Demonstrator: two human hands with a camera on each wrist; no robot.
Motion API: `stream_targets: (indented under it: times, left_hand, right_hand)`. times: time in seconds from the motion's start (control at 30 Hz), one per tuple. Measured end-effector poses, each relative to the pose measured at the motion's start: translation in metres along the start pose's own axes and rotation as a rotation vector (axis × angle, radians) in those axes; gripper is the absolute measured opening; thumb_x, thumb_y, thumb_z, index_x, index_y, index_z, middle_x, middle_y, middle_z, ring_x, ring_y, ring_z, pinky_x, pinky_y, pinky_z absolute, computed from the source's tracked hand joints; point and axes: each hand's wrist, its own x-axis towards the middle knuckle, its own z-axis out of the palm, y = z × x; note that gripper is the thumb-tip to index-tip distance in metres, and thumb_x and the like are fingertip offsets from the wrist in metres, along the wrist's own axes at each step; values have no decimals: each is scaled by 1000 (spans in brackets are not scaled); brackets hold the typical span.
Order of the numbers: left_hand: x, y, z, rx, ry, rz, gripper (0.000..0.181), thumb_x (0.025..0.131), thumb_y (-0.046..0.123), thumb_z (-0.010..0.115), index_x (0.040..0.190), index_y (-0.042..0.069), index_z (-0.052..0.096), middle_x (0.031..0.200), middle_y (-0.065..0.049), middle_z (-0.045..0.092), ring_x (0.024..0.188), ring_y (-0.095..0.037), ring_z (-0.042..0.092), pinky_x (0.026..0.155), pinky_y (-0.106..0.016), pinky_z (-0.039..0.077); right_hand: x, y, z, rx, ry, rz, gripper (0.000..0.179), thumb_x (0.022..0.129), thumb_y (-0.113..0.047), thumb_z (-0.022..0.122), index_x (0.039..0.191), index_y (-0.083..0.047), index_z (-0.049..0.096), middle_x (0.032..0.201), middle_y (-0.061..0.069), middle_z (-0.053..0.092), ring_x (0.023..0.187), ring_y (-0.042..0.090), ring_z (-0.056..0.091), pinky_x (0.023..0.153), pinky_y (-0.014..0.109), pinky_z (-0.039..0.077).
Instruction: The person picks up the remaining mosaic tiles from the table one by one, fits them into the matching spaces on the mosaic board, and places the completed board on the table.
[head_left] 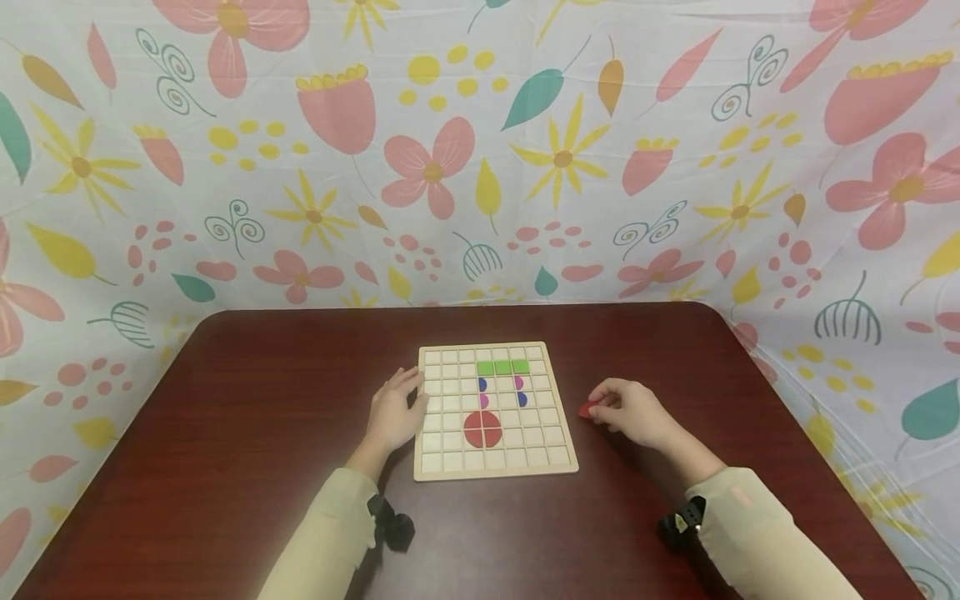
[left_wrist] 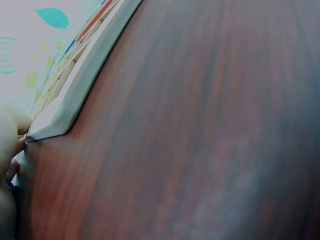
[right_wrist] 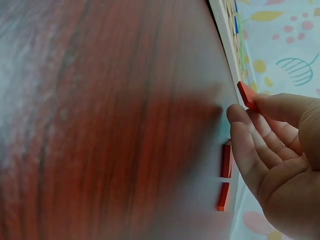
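We see the red piece (right_wrist: 246,96) pinched between the thumb and fingers of the right hand (head_left: 633,412), just right of the grid board (head_left: 495,477). The left hand (head_left: 393,414) lies with loosely extended fingers against the board's left edge. We judge a slack pinch could drop the piece onto the bench (head_left: 262,400), and a left-hand nudge could slide the board, unsettling the red disc (head_left: 491,428).
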Motion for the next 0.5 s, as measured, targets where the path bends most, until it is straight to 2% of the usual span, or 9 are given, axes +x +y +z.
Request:
stream_targets:
  times: [0.2,0.5]
  left_hand:
    - [1,0,0,10,-3,-6,41,94,20,53,133,5,54,146,-9,45,142,-29,29,117,-53,15]
    - [0,-1,1,16,2,5,42,94,19,54,133,4,54,145,-10,46,141,-31,30,116,-55,17]
  right_hand:
    - [2,3,1,89,-12,-10,21,86,-9,66,102,5,62,84,14,69,73,20,68,58,30,57]
    - [4,4,6,139,-6,-3,24,88,-8,63,106,8,62,88,19,70,74,16,68,58,30,57]
